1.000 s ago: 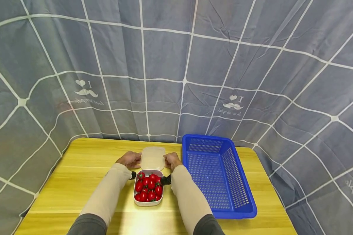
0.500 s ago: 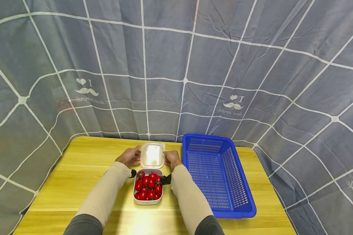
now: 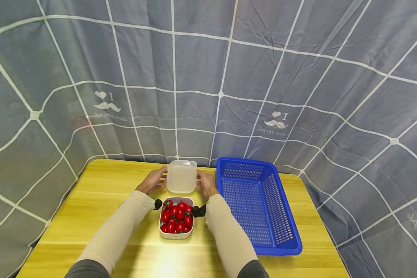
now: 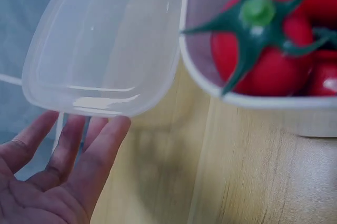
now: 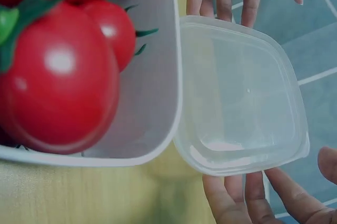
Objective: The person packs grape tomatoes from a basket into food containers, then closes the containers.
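A clear, square plastic lid (image 3: pixel 182 176) is held up between my two hands, behind a white container (image 3: pixel 173 235). Red cherry tomatoes (image 3: pixel 175 218) with green stems fill that container. My left hand (image 3: pixel 153 180) touches the lid's left edge with extended fingers (image 4: pixel 108 145). On the opposite edge, the extended fingers of my right hand (image 3: pixel 206 183) bear against the lid (image 5: pixel 242 97). The right thumb stands away from it in the right wrist view. Tilted, the lid shows its broad face toward the head camera.
A blue perforated basket (image 3: pixel 297 231) stands on the right of the yellow wooden table (image 3: pixel 107 193). Behind the table hangs a grey curtain (image 3: pixel 194 116) with white grid lines. Black wrist cameras (image 3: pixel 199 211) sit beside the container.
The lid has moved away from the container and tilted up more toward the camera. Both hands have moved with it, and the right hand's fingers have straightened. The tomato container has stayed in place.
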A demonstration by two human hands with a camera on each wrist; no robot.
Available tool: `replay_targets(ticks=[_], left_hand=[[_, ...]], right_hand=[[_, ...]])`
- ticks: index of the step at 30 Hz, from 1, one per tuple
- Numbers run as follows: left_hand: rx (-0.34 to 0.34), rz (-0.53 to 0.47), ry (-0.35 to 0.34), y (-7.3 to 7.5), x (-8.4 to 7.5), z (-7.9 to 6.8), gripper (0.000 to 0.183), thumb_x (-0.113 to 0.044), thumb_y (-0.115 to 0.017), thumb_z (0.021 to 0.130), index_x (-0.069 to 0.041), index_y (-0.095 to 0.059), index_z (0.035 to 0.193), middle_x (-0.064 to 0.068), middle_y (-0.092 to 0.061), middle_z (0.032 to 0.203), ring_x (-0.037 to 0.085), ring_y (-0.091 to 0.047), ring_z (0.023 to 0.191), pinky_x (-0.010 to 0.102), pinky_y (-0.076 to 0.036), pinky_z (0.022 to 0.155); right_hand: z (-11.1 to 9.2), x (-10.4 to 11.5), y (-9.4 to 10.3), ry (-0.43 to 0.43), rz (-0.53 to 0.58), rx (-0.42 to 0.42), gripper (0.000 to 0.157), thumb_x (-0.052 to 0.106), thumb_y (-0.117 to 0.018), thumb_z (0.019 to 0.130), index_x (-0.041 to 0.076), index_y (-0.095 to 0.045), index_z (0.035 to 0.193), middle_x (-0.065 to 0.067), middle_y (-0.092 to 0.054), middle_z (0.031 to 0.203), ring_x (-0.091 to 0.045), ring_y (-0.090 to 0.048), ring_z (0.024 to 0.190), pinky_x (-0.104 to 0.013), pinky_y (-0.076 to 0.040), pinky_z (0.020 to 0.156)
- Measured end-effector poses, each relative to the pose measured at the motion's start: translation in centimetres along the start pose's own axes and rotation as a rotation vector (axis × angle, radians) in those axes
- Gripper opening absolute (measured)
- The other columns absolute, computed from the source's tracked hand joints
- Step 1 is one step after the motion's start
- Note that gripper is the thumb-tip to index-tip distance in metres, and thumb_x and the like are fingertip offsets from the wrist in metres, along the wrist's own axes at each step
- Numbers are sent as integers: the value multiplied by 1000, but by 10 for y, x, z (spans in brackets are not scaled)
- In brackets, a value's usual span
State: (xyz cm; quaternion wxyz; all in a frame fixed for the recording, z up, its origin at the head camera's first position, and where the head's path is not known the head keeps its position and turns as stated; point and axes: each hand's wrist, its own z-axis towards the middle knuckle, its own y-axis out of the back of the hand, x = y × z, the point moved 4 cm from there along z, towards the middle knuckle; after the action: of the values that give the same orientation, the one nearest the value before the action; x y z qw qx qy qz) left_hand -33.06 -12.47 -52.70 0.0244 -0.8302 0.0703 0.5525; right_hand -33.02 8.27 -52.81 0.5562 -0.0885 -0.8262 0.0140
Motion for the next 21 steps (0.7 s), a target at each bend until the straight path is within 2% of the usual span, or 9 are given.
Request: replay_targets(ticks=[5,9,15,21], left_hand=[[-14,-2,-56,-3,-5,-11,65,-48,-33,103,4,-38,143,22,-47,125,23,-53,100,36,-56,92],[-34,-26,-103,-3,-8,-23,67,-51,-32,102,3,-40,141,22,-46,126,27,-52,106,39,-55,95],[-90,-74,-159,-6,-12,-39,69,-56,-35,100,3,-47,133,12,-52,110,19,-55,97,39,-56,92],[-179,-131,-192,-12,-13,-53,66,-56,-37,99,5,-50,123,9,-53,105,18,-53,97,38,-55,93]], right_hand=[[-8,8,0,44,-2,16,32,20,-56,96,-8,-63,110,-11,-64,91,-19,-60,76,-40,-58,85],[-15,12,0,60,46,17,33,21,-56,96,-7,-64,109,-8,-64,88,-20,-60,78,-42,-55,90],[-28,17,0,96,101,-15,37,25,-53,98,-9,-62,111,-7,-62,93,-24,-56,89,-46,-49,96],[-42,18,-3,133,164,-60,39,29,-53,99,-8,-62,107,-6,-59,95,-20,-52,90,-40,-47,96]])
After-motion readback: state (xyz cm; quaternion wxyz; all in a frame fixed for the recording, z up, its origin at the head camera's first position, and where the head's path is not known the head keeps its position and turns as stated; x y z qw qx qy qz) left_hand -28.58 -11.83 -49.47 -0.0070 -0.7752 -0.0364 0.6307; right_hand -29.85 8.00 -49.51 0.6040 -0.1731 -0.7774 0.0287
